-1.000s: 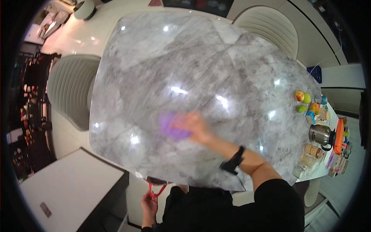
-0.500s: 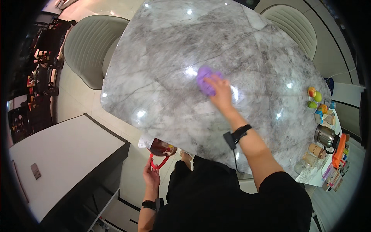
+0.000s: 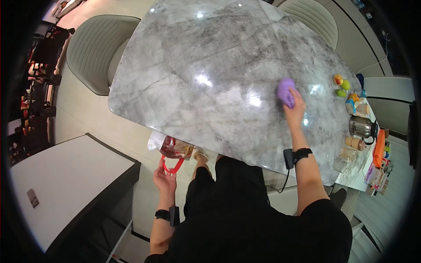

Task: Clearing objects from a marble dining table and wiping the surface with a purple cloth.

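Observation:
My right hand point(image 3: 295, 110) is closed on a purple cloth point(image 3: 287, 91), bunched up and pressed against the grey-and-white marble table point(image 3: 228, 57), right of its middle. Below the table's near left edge, my left hand point(image 3: 165, 176) grips the red curved handle point(image 3: 174, 168) of a container point(image 3: 176, 148). Its body is shiny, see-through and reddish brown, and a white part shows at its left end. What lies inside cannot be made out clearly.
Fruit point(image 3: 340, 85), a steel jug point(image 3: 363, 127), jars point(image 3: 348, 154) and an orange item point(image 3: 379, 149) crowd the right side. Padded chairs point(image 3: 94, 52) stand at the far left and far right. A white-topped unit point(image 3: 70, 175) is at the lower left.
My right hand has slid the purple cloth to the right across the table. My left hand still holds the red handle, and the whole view has shifted slightly.

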`<control>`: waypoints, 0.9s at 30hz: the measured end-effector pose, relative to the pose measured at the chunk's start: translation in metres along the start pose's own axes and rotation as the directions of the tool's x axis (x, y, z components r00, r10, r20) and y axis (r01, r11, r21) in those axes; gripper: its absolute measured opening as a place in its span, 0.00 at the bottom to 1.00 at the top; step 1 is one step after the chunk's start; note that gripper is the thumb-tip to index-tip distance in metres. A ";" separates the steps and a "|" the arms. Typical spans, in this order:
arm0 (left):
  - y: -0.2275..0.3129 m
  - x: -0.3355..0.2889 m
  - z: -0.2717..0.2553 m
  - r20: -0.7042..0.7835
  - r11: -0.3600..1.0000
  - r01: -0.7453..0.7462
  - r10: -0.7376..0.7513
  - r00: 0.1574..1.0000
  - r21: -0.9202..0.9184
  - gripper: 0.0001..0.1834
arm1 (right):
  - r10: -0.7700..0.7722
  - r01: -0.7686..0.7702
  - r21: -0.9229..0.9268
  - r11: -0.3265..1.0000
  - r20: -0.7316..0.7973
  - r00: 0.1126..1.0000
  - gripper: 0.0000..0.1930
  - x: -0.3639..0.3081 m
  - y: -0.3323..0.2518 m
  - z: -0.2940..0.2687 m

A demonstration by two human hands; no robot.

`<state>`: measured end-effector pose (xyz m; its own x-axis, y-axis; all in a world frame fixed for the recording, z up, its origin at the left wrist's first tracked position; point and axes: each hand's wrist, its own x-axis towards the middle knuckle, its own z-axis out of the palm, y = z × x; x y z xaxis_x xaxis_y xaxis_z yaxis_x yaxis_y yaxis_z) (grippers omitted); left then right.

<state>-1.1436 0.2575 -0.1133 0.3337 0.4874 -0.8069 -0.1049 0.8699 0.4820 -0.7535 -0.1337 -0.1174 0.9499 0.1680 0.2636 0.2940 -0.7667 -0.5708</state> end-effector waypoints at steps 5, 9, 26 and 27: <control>0.012 0.001 0.022 0.048 0.998 -0.013 0.010 0.999 0.064 0.25 | 0.213 -0.223 -0.192 0.956 -0.071 0.974 0.36 -0.072 0.047 0.022; 0.025 0.001 0.023 0.114 0.992 -0.007 -0.007 0.993 0.123 0.26 | 0.172 -0.173 -0.118 0.978 -0.012 0.985 0.36 -0.099 -0.025 0.068; 0.070 0.013 0.037 0.305 0.982 0.071 -0.122 0.944 0.173 0.30 | -0.235 -0.040 0.539 0.841 0.432 0.871 0.35 -0.173 -0.286 0.161; 0.072 0.012 0.032 0.308 0.983 0.078 -0.127 0.943 0.167 0.30 | -0.195 -0.107 0.588 0.802 0.427 0.883 0.35 -0.159 -0.275 0.143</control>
<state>-1.1165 0.3237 -0.0776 0.6161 0.3259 -0.7171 0.0792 0.8802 0.4680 -0.9701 0.1392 -0.1133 0.8268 0.5624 0.0123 0.1963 -0.2679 -0.9432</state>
